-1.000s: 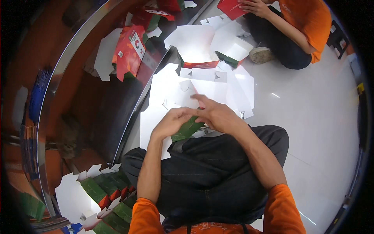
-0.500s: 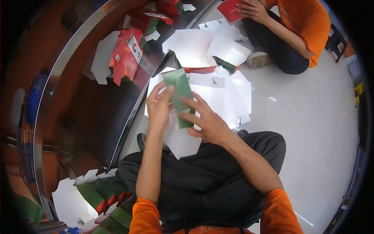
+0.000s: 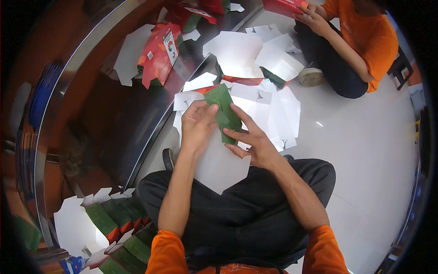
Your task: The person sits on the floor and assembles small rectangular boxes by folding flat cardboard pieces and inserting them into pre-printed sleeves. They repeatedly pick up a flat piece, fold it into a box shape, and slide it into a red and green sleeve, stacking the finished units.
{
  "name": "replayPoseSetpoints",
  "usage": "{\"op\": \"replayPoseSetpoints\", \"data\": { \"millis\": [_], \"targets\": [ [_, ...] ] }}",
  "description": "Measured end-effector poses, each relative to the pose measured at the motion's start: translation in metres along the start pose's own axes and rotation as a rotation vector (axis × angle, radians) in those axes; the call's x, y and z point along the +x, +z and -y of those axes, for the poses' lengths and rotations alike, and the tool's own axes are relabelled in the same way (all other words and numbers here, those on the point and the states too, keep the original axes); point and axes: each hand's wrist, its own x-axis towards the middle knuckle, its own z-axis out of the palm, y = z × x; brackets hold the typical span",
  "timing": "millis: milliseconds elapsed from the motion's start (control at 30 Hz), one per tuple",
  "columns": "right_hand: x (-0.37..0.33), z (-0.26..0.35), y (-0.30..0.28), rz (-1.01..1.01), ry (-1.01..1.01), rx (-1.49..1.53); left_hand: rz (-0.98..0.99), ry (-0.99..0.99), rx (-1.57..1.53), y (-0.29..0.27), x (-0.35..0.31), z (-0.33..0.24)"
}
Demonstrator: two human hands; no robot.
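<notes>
A partly folded cardboard carton is held up in front of my crossed legs, its green end panel (image 3: pixel 222 107) facing up and a strip of red at its far edge. The carton's white flap (image 3: pixel 222 165) hangs toward my lap. My left hand (image 3: pixel 197 127) grips the panel's left side, thumb on top. On the right side, my right hand (image 3: pixel 258 142) has its bent, spread fingers on the panel's edge and near corner; its thumb is partly hidden. Just beyond lie loose white carton sheets (image 3: pixel 280 116).
Opened cartons (image 3: pixel 235 50) lie farther ahead, white insides showing. A red carton (image 3: pixel 159 57) stands on the dark glossy surface at left. Several green-and-red cartons (image 3: pixel 101 219) are lined up at lower left. A co-worker in orange (image 3: pixel 372 41) sits at upper right, holding a red carton (image 3: pixel 283 6).
The carton has turned slightly and moved a little right, and red now shows at its far edge. My hands moved right with it. The co-worker's red carton has shifted.
</notes>
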Motion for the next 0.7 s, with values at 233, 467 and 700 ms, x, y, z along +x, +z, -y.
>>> {"op": "replayPoseSetpoints", "data": {
  "millis": [233,467,700],
  "targets": [
    [-0.004,-0.008,0.012,-0.231,0.18,0.074,-0.054,0.012,-0.038,0.018,-0.019,0.017],
    [-0.004,-0.016,0.012,-0.164,-0.014,-0.108,-0.098,-0.026,-0.177,0.018,-0.018,0.011],
    [-0.003,-0.019,0.005,-0.245,0.084,-0.117,-0.036,0.033,-0.108,0.023,-0.024,0.02]
  ]
}}
